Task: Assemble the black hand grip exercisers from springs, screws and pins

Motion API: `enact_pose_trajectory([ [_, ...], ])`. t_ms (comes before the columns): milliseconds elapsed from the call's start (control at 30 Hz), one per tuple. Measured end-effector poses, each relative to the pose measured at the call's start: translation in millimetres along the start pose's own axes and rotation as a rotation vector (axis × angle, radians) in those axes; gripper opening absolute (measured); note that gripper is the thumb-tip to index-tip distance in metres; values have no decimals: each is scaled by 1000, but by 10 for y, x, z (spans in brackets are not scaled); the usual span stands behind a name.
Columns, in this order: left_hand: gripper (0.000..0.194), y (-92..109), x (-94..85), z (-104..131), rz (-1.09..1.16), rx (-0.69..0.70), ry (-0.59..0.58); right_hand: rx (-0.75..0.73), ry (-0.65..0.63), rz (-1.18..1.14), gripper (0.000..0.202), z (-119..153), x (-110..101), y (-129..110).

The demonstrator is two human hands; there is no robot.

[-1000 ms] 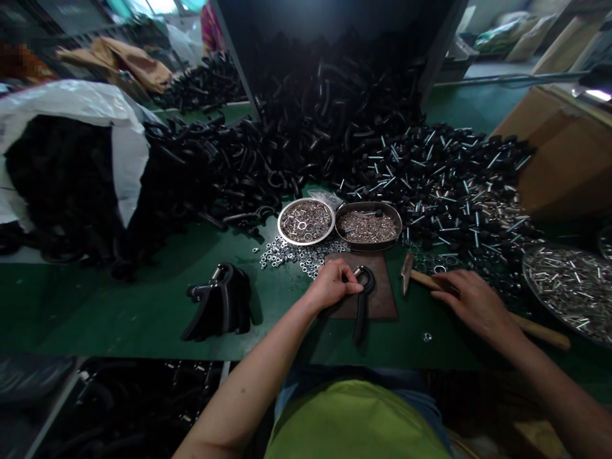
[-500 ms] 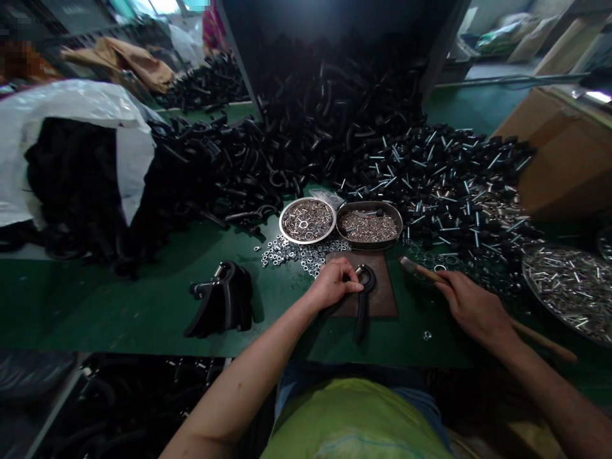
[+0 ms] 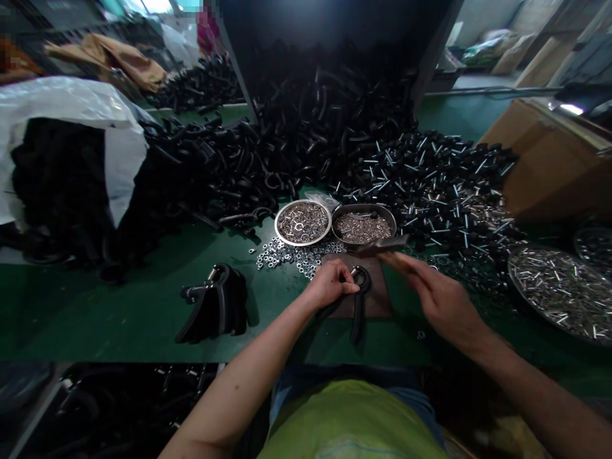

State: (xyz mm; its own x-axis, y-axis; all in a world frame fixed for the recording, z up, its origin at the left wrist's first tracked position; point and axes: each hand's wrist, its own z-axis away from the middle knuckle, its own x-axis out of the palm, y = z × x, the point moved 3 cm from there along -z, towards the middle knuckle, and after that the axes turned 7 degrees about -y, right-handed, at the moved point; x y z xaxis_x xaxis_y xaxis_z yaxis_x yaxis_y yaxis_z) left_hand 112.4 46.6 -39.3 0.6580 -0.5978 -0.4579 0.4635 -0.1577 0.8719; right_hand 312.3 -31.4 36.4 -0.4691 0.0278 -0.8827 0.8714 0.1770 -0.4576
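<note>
On a brown metal plate [image 3: 381, 294], my left hand [image 3: 331, 284] pinches a black spring clamp [image 3: 357, 313] near its coil spring. One clamp handle points toward me; the other lies partly under the hand. My right hand [image 3: 444, 305] is wrapped round the wooden handle of a hammer [image 3: 388, 243], whose head is raised just above and right of the plate and slightly blurred. A small stack of finished-looking black clamps [image 3: 215, 303] stands to the left.
Behind the plate are a round bowl [image 3: 277, 231] and an oval tin [image 3: 394, 220] of small metal parts, with loose nuts [image 3: 282, 254] in front. Black parts [image 3: 229, 159] and black-headed bolts [image 3: 440, 185] are heaped behind. A large pan [image 3: 514, 274] of pins and a cardboard box [image 3: 535, 159] stand right.
My right hand has lifted the hammer and swung it left, bringing its head from the table at the right to above the plate's edge. My left hand stays on the clamp.
</note>
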Motion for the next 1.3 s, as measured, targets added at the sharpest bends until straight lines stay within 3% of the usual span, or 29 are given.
enact_pose_trajectory([
  [67,15,-5,-2,-2,-1,-3,-1,11,78,0,43,8,-33,-30],
  [233,15,-21,-1,4,10,-33,-5,19,-184,88,38,-11,212,66],
  [467,14,75,-7,-9,-4,-13,-9,64,-44,-82,38,46,126,139],
  [633,16,83,9,-53,49,-117,-66,56,-48,-105,38,125,153,194],
  [800,15,66,-5,-45,122,-79,-94,85,-61,-122,38,172,171,211],
  [1067,16,35,-133,1,298,-45,0,131,-50,-168,37,195,118,239],
  [1300,13,66,-13,1,138,-12,-38,114,-32,-148,37,215,152,276],
])
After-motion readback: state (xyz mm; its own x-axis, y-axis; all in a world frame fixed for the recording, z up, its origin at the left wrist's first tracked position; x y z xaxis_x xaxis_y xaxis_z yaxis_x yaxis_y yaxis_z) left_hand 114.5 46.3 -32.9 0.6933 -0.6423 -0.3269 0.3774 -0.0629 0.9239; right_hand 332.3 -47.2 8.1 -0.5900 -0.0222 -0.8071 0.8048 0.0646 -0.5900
